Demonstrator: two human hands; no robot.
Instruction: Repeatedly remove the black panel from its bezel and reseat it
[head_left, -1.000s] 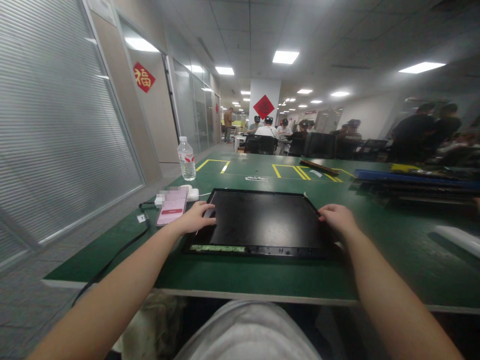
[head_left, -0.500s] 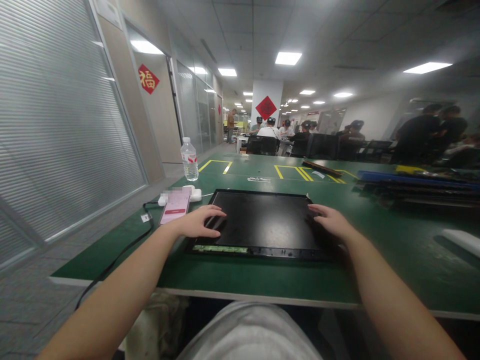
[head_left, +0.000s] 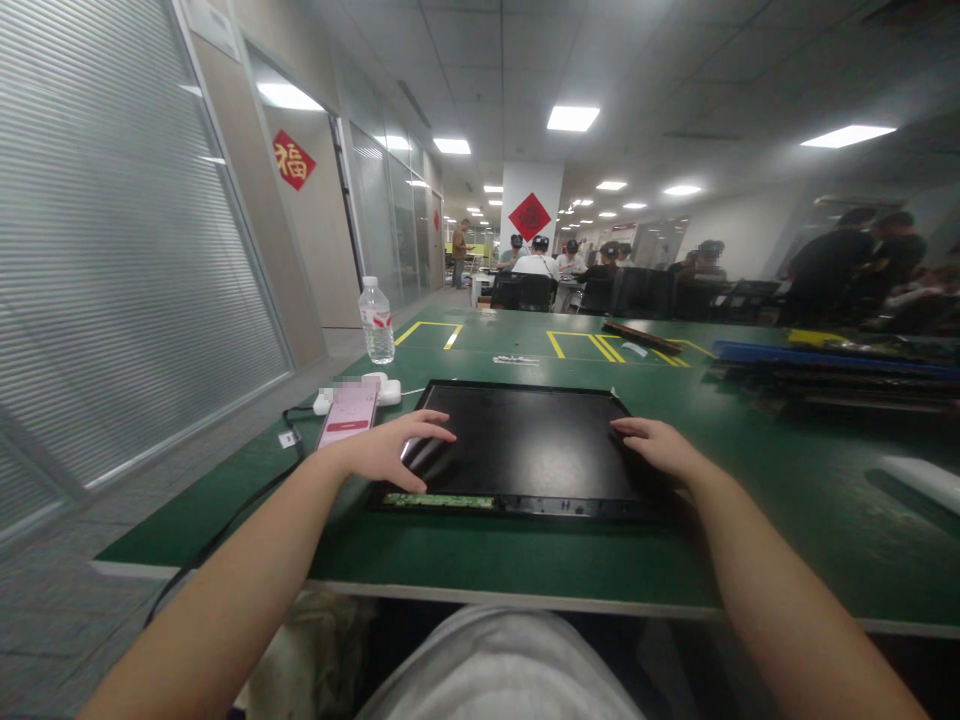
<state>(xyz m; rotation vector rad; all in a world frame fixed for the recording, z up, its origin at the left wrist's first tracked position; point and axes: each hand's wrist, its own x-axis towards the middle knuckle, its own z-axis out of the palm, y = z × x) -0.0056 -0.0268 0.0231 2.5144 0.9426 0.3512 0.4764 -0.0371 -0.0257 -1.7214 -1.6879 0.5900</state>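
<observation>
A black flat display panel (head_left: 525, 440) lies face up on the green table in front of me. Along its near edge runs a bare green circuit board strip (head_left: 442, 501), at the left part of the frame. Over the panel's left side is my left hand (head_left: 394, 450), fingers and thumb spread, the thumb close to the circuit strip. At the right edge, my right hand (head_left: 656, 445) has its fingers stretched out over the panel, some of them hidden behind the hand. I cannot tell whether the fingertips touch the surface.
Left of the panel are a phone (head_left: 351, 412), a white power adapter (head_left: 384, 388) and a water bottle (head_left: 376, 322). Dark strips with a blue one (head_left: 810, 358) are stacked at right, near a white bar (head_left: 922, 485). A brown strip (head_left: 641, 336) lies farther back. People sit beyond.
My left hand has spread wider, its thumb moving down toward the near edge of the panel. My right hand has shifted slightly. The panel appears to stay in place.
</observation>
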